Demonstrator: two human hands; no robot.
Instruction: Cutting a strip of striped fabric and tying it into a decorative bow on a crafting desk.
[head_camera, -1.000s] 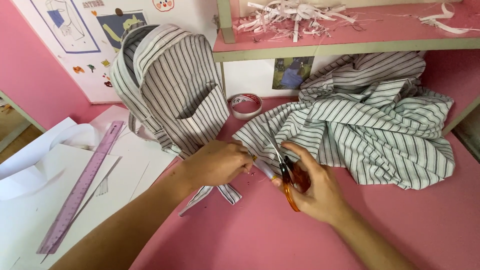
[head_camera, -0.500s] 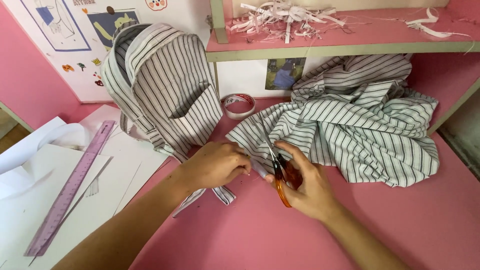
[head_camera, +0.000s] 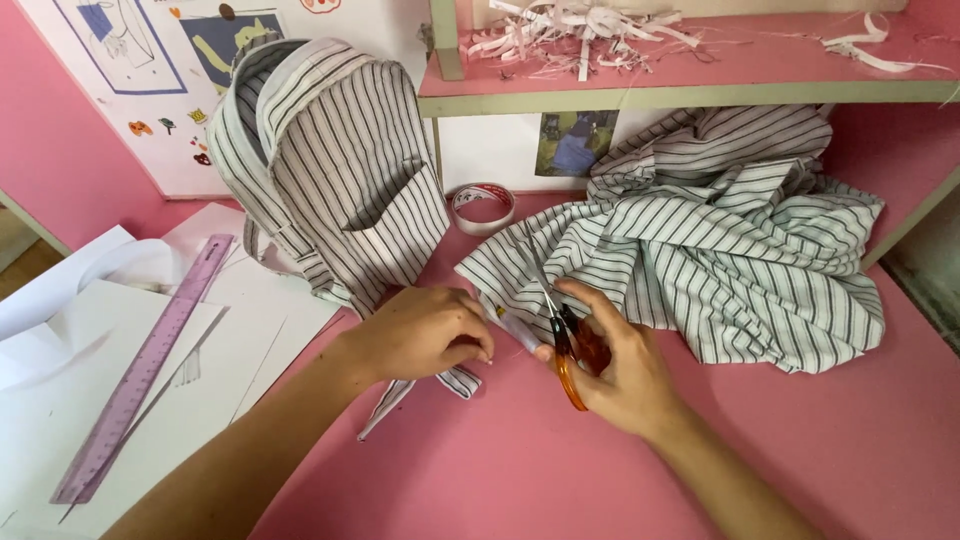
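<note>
- A purple transparent ruler (head_camera: 145, 370) lies slantwise on the white paper sheets (head_camera: 60, 400) at the left of the pink table (head_camera: 520, 470).
- Behind them a white board with coloured drawings (head_camera: 130, 90) leans against the pink wall.
- A striped fabric backpack (head_camera: 335, 165), white with dark stripes, stands upright just right of the papers, its slanted front pocket facing the camera.
- A narrow striped strap (head_camera: 420, 390) runs from the backpack's base out onto the table.
- The left hand (head_camera: 420, 335) rests palm down on this strap with fingers curled, the fingertips pressing on the cloth near the corner of the loose fabric; a firm pinch cannot be told.
- A roll of tape (head_camera: 483, 208) lies flat on the table behind the hands, between the backpack and the loose cloth.
- The right hand (head_camera: 615, 370) grips orange-handled scissors (head_camera: 555, 320), fingers through the loops, blades pointing away from the person.
- The blades lie over the near left corner of the striped cloth (head_camera: 720, 240), which is heaped in crumpled folds on the table's right side.
- Above, a pink shelf (head_camera: 700, 75) carries a scatter of white paper shreds (head_camera: 570, 25).
- A small photo (head_camera: 570, 140) is stuck on the white panel below the shelf.
</note>
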